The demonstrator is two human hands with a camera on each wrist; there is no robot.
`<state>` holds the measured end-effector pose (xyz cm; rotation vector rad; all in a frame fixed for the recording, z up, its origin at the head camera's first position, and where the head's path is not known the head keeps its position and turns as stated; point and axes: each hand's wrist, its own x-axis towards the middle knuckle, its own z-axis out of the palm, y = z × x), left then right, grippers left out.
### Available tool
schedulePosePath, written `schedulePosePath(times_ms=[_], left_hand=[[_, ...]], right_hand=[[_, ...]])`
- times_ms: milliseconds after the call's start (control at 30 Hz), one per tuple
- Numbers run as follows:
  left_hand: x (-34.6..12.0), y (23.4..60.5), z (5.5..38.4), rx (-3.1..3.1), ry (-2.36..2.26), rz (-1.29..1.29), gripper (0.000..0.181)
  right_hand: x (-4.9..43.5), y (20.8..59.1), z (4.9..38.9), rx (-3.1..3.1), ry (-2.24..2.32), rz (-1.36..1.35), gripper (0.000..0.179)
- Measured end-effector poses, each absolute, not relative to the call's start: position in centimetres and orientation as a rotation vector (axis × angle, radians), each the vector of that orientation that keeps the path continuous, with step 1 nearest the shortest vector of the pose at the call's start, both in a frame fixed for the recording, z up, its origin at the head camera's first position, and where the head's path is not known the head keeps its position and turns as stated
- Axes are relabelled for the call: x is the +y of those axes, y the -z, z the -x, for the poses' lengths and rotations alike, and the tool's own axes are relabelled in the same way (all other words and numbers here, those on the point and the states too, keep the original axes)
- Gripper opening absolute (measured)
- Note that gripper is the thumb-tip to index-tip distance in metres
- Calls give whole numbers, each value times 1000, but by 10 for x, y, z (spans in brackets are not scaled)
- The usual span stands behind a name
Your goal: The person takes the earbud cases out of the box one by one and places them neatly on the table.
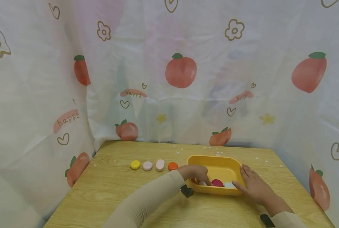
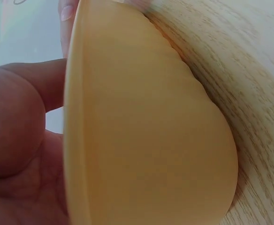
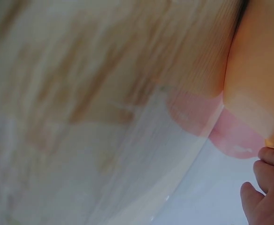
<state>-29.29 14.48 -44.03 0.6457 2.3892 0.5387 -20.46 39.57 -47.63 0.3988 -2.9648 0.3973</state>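
A yellow oblong tub [image 1: 218, 190] sits on the table. Over its left end my left hand [image 1: 197, 173] reaches in, fingers pointing down among smooth rounded pieces. Near those fingertips lie a whitish piece [image 1: 202, 183] and a crimson piece [image 1: 217, 183]; a pale blue piece [image 1: 229, 185] lies farther right. In the left wrist view the tub wall [image 2: 151, 117] hides the fingertips, so I cannot tell whether they pinch a piece. My right hand [image 1: 256, 186] rests against the tub's right end, fingers extended along the rim and thumb over its front corner.
Left of the tub stands a row of rounded pieces: yellow [image 1: 135, 164], pale pink round [image 1: 147, 166], pale pink oblong [image 1: 160, 165] and orange [image 1: 173, 166]. Small white specks [image 1: 218, 155] dot the back of the wooden table [image 1: 101, 190]. A fruit-printed curtain [image 1: 146, 110] encloses its back and sides.
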Motion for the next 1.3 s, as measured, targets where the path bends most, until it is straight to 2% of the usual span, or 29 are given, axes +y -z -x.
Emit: schedulePosePath(times_ms=[267,500,833,900,1133,1300], left_hand=[[147,442,293,2384,-524,-633,29],[148,449,299,2335,-567,-649,54],[144,443,293,2376,-532,-723,55],[142,440,291,2374,-549,-744,53],[140,434,288,2321,-715,-776,22],[136,433,291,2268,-856,-747,30]], right_hand=[[396,478,205,-2965,-393,-393,88],[396,478,205,-2959,-385,-392,88],[396,477,206,-2967,-396,-393,88],[396,479,207,-2969,-381,-398,88],[397,478,209,-2970,-360,-374,89],[396,475,209,-2988,-378,-370,90]])
